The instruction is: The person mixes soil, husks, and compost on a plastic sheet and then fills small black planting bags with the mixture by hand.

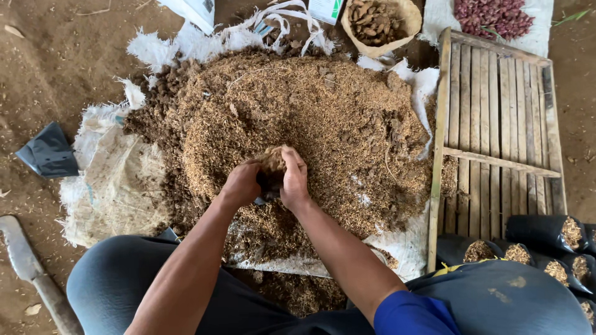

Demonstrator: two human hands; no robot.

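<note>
Both hands, left hand [241,184] and right hand [294,180], clenched round small black plastic grow bag [268,185], risking spilled brown husk-and-soil mix [298,118] through loose fingers or a collapsing mouth.

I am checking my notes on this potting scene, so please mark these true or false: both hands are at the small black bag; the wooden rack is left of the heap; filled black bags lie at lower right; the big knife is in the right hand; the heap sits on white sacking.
1. Both hands, left hand and right hand, are at the small black bag: true.
2. The wooden rack is left of the heap: false, it lies to the right.
3. Filled black bags lie at lower right: true.
4. The big knife is in the right hand: false, it lies on the ground at lower left.
5. The heap sits on white sacking: true.
</note>
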